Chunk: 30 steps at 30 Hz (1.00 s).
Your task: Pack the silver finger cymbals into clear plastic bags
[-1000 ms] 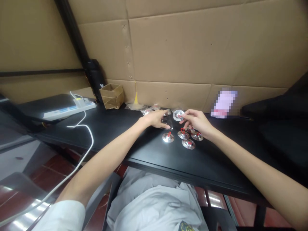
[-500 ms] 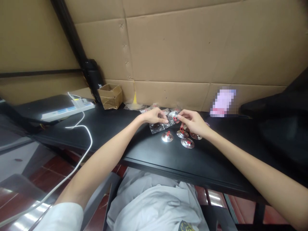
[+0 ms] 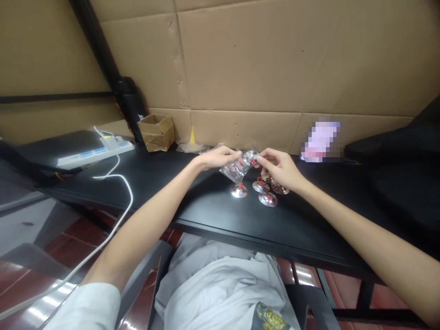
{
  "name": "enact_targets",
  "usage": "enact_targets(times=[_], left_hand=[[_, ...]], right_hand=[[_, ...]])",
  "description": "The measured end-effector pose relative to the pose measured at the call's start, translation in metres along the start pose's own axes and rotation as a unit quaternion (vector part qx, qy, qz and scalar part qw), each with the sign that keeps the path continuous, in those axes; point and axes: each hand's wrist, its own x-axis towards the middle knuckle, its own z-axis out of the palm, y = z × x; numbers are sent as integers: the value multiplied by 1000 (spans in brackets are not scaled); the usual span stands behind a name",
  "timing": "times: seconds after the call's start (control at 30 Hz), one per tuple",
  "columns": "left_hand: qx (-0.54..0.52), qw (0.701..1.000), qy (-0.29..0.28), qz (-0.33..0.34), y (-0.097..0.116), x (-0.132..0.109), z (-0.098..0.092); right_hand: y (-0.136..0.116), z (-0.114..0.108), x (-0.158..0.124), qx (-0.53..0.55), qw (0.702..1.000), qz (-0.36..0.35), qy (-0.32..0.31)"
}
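My left hand (image 3: 217, 158) pinches a small clear plastic bag (image 3: 233, 171), lifted off the black table (image 3: 192, 201). My right hand (image 3: 277, 166) pinches a little silver cymbal (image 3: 250, 158) with a red loop, held at the bag's mouth. Several more silver cymbals with red loops lie on the table just below: one (image 3: 239, 189) at the left, one (image 3: 261, 185) in the middle, one (image 3: 268, 199) nearest me, and others partly hidden under my right hand.
A small open cardboard box (image 3: 156, 132) and loose clear bags (image 3: 192, 146) sit at the back by the cardboard wall. A white power strip (image 3: 94, 153) with its cable (image 3: 120, 201) lies at the left. A black bag (image 3: 402, 151) rests at the right.
My left hand picked the clear bag up from the table and raised it. My right hand lifted one cymbal and brought it to the bag's opening.
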Motion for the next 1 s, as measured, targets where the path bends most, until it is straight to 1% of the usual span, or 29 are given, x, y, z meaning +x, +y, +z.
enact_targets(times=[0.07,0.13,0.33,0.4,0.47,0.6,0.73,0.87,1.0], left_hand=[[-10,1000,21,-8,0,1,3],[-18,999,28,-6,1,1,5],[-46,999,-16,7,2,2,8],[-53,998,-19,11,2,1,8],[-69,997,-8,15,1,1,8],[-95,995,-1,-2,1,2,9],[-107,994,-9,-13,4,2,13],[-129,991,-18,6,9,1,19],[-147,987,-43,47,11,0,19]], right_hand=[[-2,0,0,-9,1000,-7,6],[-4,-1,-1,-22,999,-14,20],[-10,-4,0,-35,998,-24,55],[-9,-6,0,-30,998,-16,46],[-7,-7,1,-32,999,-15,30],[-2,-7,4,-51,997,-49,18],[-3,-7,5,-52,997,-53,6],[-5,-8,5,-55,997,-49,-11],[-4,-9,5,-58,997,-50,10]])
